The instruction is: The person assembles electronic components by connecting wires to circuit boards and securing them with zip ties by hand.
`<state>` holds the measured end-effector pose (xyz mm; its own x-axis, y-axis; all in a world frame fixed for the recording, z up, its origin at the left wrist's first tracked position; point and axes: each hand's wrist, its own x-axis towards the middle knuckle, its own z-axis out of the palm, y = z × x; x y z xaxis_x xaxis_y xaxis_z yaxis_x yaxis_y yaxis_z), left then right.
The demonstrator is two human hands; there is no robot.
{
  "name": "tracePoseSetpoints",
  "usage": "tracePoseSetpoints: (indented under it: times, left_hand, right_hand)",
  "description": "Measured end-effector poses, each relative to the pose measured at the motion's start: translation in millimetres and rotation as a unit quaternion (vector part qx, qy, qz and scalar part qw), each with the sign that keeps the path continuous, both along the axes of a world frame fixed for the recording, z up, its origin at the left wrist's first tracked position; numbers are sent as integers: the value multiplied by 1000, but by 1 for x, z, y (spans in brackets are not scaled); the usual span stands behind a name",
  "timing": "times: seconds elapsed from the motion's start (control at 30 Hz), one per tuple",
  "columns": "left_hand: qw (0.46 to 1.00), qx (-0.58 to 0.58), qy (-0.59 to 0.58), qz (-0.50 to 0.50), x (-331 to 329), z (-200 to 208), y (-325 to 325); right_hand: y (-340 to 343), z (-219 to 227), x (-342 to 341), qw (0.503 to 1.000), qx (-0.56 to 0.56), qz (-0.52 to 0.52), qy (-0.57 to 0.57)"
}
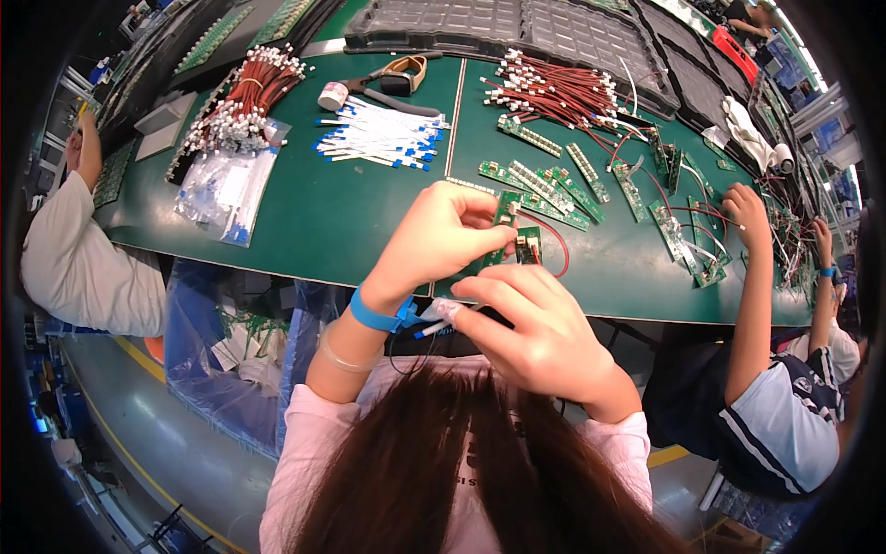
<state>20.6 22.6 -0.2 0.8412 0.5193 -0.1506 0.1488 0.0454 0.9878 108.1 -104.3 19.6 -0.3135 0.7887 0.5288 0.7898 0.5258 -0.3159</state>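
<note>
My left hand [429, 235] is closed on a narrow green circuit board [503, 217], thumb and fingers pinching it above the table's near edge. A small dark module [528, 245] and a looped red wire [563, 247] sit at the board's lower right. My right hand [531, 332] is just below, fingers curled near the module. By its white-wrapped thumb tip [446, 310], a short white flat cable [429, 330] with a blue end sticks out, apparently held in that hand; its far end is hidden. A blue wrist strap [374, 314] circles my left wrist.
Beyond my hands lie several loose boards [554, 194], white flat cables [378, 134], red-brown wire bundles [558, 88], cutters [397, 78] and black trays [434, 23]. Co-workers' arms reach in at right [752, 222] and left [88, 152]. A blue lined bin [231, 397] stands below the edge.
</note>
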Motion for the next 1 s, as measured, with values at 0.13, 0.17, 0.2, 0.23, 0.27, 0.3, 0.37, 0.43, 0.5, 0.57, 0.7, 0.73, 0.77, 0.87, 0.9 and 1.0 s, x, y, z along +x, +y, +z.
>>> tracePoseSetpoints:
  times: [0.13,0.17,0.2,0.23,0.27,0.3,0.37,0.43,0.5,0.57,0.7,0.73,0.77,0.87,0.9,1.0]
  left_hand:
    - [1000,22,15,-16,1,-13,4]
    - [1000,23,15,-15,-1,-12,4]
    - [1000,2,-3,-15,-2,-10,3]
    - [999,-18,-21,-15,-4,-9,3]
    - [999,-19,-21,-14,-4,-9,3]
    - [999,-25,-21,-22,-6,-9,4]
    - [999,-33,-20,-29,-8,-10,3]
    - [998,-43,-43,-24,-9,-10,3]
    - [998,-43,-37,-22,-10,-8,4]
    - [998,-43,-32,-21,-12,-7,4]
    - [999,-51,-14,-11,-11,-9,2]
    - [999,-43,-19,-6,-10,-10,2]
    - [999,-44,-18,-6,-9,-13,2]
    - [1000,-12,-4,-13,-7,-22,3]
    - [1000,1,16,-22,-7,-24,3]
    - [998,1,46,-43,-6,-24,2]
  right_hand:
    - [7,-3,2,999,-45,4,16]
    - [8,-6,2,998,-50,6,36]
    - [10,-8,2,997,-55,9,56]
    - [10,-9,1,997,-56,10,56]
    - [10,-10,1,996,-66,-1,62]
    - [10,-10,0,995,-76,-12,69]
    - [8,-9,3,994,-94,2,57]
    - [8,-6,8,992,-123,25,31]
    - [9,-5,9,990,-124,39,47]
    - [9,-3,8,989,-126,52,63]
    - [10,2,5,986,-125,39,103]
    - [11,2,5,986,-114,34,117]
    - [11,1,6,986,-115,33,118]
    - [9,0,10,975,-164,30,145]
    - [9,-2,12,962,-182,37,198]
    - [4,-6,22,937,-214,44,272]
